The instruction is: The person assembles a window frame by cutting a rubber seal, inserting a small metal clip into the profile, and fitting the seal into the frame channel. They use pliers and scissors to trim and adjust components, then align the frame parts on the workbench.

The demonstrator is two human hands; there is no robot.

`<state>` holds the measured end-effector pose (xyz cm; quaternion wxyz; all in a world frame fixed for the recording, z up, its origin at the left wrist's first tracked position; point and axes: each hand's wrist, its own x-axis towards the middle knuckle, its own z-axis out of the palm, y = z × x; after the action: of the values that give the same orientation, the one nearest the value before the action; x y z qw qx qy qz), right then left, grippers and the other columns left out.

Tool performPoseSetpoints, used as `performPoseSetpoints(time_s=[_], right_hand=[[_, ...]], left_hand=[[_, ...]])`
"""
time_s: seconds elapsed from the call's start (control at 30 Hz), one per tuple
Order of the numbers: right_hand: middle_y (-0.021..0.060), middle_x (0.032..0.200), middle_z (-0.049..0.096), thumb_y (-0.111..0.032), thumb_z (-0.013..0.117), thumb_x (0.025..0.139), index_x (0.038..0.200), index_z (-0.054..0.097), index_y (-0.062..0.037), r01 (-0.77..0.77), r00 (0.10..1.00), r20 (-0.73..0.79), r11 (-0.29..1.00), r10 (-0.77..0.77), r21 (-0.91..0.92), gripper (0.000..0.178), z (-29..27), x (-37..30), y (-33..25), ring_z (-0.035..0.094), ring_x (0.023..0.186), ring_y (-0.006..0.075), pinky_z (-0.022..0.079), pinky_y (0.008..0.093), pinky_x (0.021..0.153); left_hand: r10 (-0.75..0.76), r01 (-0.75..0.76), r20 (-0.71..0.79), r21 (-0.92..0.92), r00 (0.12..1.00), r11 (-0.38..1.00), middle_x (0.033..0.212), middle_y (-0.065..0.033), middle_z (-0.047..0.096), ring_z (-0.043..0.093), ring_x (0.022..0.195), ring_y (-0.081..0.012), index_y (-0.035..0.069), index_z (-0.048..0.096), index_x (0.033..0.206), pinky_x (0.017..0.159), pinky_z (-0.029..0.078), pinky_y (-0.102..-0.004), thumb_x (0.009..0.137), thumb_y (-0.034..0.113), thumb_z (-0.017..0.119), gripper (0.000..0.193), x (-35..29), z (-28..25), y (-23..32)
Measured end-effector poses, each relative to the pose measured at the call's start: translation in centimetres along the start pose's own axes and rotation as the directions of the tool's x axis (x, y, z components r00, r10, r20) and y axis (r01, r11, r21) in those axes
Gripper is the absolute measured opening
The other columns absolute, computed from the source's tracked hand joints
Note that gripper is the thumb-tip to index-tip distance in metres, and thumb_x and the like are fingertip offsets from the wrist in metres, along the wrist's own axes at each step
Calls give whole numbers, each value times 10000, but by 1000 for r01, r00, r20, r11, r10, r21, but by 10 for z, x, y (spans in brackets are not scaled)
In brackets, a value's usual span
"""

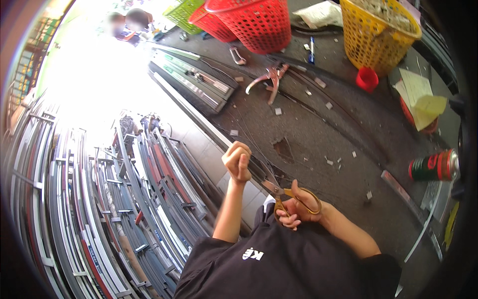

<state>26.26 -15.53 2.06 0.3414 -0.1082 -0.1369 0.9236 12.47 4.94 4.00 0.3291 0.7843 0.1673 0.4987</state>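
My right hand (299, 205) grips a pair of scissors (273, 188) by its gold-coloured handles, close to my dark shirt. The blades are pointing up and left, toward my other hand. Raised beside them, my left hand (237, 162) is closed in a fist; whatever its fingers hold, if anything, is too small to make out. Thin strands show near the blade tips, but I cannot tell whether they reach the left fist. Beyond both hands, pliers (271, 81) with reddish handles lie on the dark worktop (318, 144).
Red (254, 25) and yellow baskets (376, 42) stand at the back. A red cap (367, 79), a blue marker (311, 51) and small pale scraps are scattered around. To the right a can (434, 165) lies on its side. Racks of long metal profiles (144, 199) fill the left.
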Motion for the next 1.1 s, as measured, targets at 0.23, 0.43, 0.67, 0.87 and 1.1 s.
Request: performPoseSetpoints(time_s=[0.23, 0.43, 0.67, 0.87, 1.1], right_hand=[[9, 682, 409, -968, 145, 709, 938, 485, -60, 11, 1000, -6, 998, -11, -67, 996, -2, -1, -2, 419, 605, 142, 379, 279, 646], [4, 669, 435, -962, 164, 722, 921, 464, -78, 30, 999, -29, 994, -33, -109, 954, 0, -2, -2, 422, 576, 131, 416, 288, 619], [-1, 664, 438, -957, 149, 734, 915, 466, -81, 4, 997, -71, 996, -10, -85, 949, 1, -4, -3, 414, 535, 135, 411, 301, 610], [0, 651, 412, -950, 164, 745, 898, 441, -84, 1, 1000, -24, 998, -3, -62, 922, -6, -13, 0, 380, 520, 125, 383, 303, 584], [-34, 601, 372, -929, 177, 774, 875, 459, -94, 2, 1000, -25, 995, -5, -105, 887, -6, -14, -1, 387, 503, 110, 393, 290, 570]], left_hand=[[-8, 8, 21, 0, 1000, 1000, 690, -121, 534, 496, 566, -197, -2, 490, 637, 520, 390, -307, 956, 284, 551, 432, -3, 2, -4], [16, -16, -11, 35, 1000, 999, 658, -106, 529, 458, 521, -149, 0, 476, 589, 479, 343, -276, 967, 308, 518, 489, -3, 3, -4], [23, -23, -6, 8, 1000, 1000, 687, -121, 541, 502, 558, -200, -2, 488, 637, 515, 394, -308, 948, 272, 542, 418, -3, 1, -5], [6, -5, -12, 22, 1000, 1000, 687, -127, 550, 502, 557, -198, -5, 485, 630, 519, 395, -307, 927, 291, 546, 424, -4, 0, -6], [13, -16, -32, -74, 999, 997, 665, -127, 545, 513, 569, -196, -20, 508, 639, 526, 396, -299, 900, 240, 569, 374, 0, 3, -5]])
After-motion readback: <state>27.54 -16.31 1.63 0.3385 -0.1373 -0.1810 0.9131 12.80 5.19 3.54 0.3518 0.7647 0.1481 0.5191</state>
